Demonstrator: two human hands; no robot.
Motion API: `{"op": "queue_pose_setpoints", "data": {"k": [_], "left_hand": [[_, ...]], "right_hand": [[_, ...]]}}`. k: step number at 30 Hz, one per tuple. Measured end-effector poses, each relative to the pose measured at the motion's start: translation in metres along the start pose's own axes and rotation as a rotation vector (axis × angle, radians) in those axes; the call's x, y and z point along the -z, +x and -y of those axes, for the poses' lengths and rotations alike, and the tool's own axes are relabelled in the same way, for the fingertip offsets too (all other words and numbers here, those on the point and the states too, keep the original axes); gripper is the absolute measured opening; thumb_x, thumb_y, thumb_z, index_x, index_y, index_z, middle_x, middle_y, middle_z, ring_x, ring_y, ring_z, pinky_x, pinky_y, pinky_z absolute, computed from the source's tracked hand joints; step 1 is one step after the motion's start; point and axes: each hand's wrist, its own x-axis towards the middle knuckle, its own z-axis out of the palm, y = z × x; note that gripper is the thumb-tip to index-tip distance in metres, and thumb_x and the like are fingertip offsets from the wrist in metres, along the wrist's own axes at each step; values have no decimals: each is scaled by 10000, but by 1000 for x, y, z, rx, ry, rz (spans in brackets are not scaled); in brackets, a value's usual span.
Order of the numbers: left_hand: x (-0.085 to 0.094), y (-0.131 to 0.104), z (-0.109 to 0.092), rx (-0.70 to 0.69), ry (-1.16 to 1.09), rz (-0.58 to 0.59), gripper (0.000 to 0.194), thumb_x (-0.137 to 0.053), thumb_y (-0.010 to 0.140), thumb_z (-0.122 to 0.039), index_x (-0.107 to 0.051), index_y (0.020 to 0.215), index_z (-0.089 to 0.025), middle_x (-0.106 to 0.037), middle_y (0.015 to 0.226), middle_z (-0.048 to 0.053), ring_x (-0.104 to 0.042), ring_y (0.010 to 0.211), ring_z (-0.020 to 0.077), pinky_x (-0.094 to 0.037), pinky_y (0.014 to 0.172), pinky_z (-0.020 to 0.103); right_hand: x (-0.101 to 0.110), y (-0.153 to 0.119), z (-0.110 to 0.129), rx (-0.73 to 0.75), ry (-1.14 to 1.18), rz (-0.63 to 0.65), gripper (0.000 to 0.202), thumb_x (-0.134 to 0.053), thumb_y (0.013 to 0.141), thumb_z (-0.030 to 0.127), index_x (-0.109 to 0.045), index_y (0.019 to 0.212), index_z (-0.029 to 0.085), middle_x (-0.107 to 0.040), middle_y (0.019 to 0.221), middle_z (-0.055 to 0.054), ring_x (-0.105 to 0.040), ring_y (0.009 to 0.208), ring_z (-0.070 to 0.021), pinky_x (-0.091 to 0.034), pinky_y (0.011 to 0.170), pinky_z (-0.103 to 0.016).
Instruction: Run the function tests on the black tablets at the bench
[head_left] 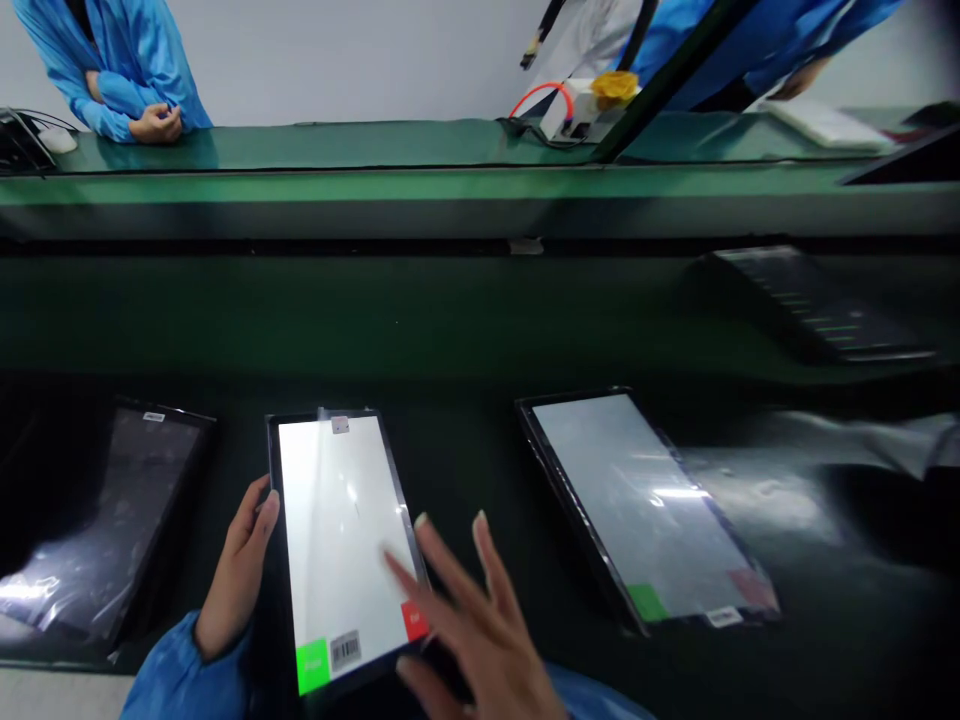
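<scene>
Left hand (234, 570) closes on the left edge of a black-framed flat panel with a lit white screen (341, 550), thumb at the rim; we cannot see how far the other fingers reach beneath. Right hand (487, 640) has its fingers spread apart at the panel's lower right side, blurred; we cannot tell whether any fingertip touches the glass.

Position: the lit panel lies in front of the person, over a dark green work surface (465, 450), between a dim grey panel in glossy clear wrap (142, 490) and a second black-framed panel with a pale grey screen (630, 500). We cannot tell whether its underside rests fully on the surface.

Risks, our judgement:
1. Grip. We see a clear hold on one side only. If the panel is lifted like this, its weight could twist it out of the thumb's pinch and drop the free right side.
2. Screen contact. A bright green square (313, 666) and a red square (414, 620) sit in the bottom corners. If they respond to touch, a stray right fingertip could trigger the red one.
3. Surface. We note glare; a dragged nail could scratch the face or lift the white barcode label (346, 650).
4. Neighbours. A wide sideways swing could knock a frame corner against either adjacent panel, the dim one being nearer the left hand.
</scene>
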Motion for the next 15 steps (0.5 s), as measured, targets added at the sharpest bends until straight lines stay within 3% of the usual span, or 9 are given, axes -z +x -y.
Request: {"op": "queue_pose_setpoints", "data": {"k": [2, 3, 5, 7, 9, 12, 14, 15], "left_hand": [[0, 2, 3, 10, 10, -30, 658, -659, 681, -604, -566, 1193, -201, -634, 1205, 86, -574, 1118, 272, -491, 885, 329], [0, 3, 4, 13, 10, -38, 658, -657, 683, -606, -565, 1195, -202, -626, 1219, 87, -560, 1139, 274, -475, 916, 339], [-1, 6, 4, 16, 6, -60, 643, -660, 682, -602, -574, 1182, -206, -621, 1228, 86, -540, 1166, 282, -452, 956, 361], [-3, 11, -1, 14, 36, -76, 562, -662, 703, -559, -599, 1142, -213, -631, 1210, 78, -515, 1194, 296, -434, 982, 383], [-9, 21, -13, 8, 98, -110, 422, -644, 755, -475, -626, 1093, -222, -646, 1180, 64, -490, 1222, 291, -396, 1022, 388], [-29, 46, -41, 22, 76, -128, 348, -594, 827, -349, -605, 1139, -194, -682, 1065, 60, -562, 1126, 275, -391, 1020, 413], [-49, 68, -64, -16, 49, -77, 375, -579, 845, -318, -574, 1190, -171, -700, 938, 33, -615, 1019, 259, -443, 960, 420], [-61, 80, -76, -59, 42, -53, 370, -567, 855, -307, -570, 1194, -159, -698, 883, 14, -627, 980, 246, -463, 932, 410]], "right_hand": [[-16, -6, 7, 326, 50, 92, 296, -318, 1074, 225, -610, 1062, 177, -610, 1165, -4, -245, 1336, -212, 26, 1095, -606], [-23, -8, 9, 427, 80, 129, 336, -296, 1079, 178, -620, 989, 186, -652, 1078, 45, -276, 1325, -174, 125, 1077, -583], [-28, -11, 10, 445, 123, 168, 388, -247, 1090, 174, -612, 959, 177, -677, 990, 86, -334, 1295, -136, 206, 1064, -519], [-23, -12, 1, 361, 144, 103, 381, -210, 1096, 249, -572, 1050, 138, -677, 1013, 34, -391, 1262, -151, 209, 1072, -482], [-7, -14, -22, 201, 108, -26, 323, -229, 1080, 264, -491, 1190, 109, -632, 1128, -50, -399, 1260, -196, 135, 1104, -509], [32, -29, -84, -332, -82, -253, 356, -307, 1019, 310, -416, 1303, 127, -497, 1303, -117, -376, 1274, -260, -145, 1119, -525], [62, -46, -136, -760, -187, -401, 574, -320, 943, 534, -418, 1300, 96, -463, 1321, -159, -402, 1248, -298, -281, 1072, -498], [76, -55, -161, -869, -212, -436, 695, -303, 899, 606, -410, 1295, 45, -454, 1309, -212, -401, 1237, -338, -299, 1048, -526]]}}
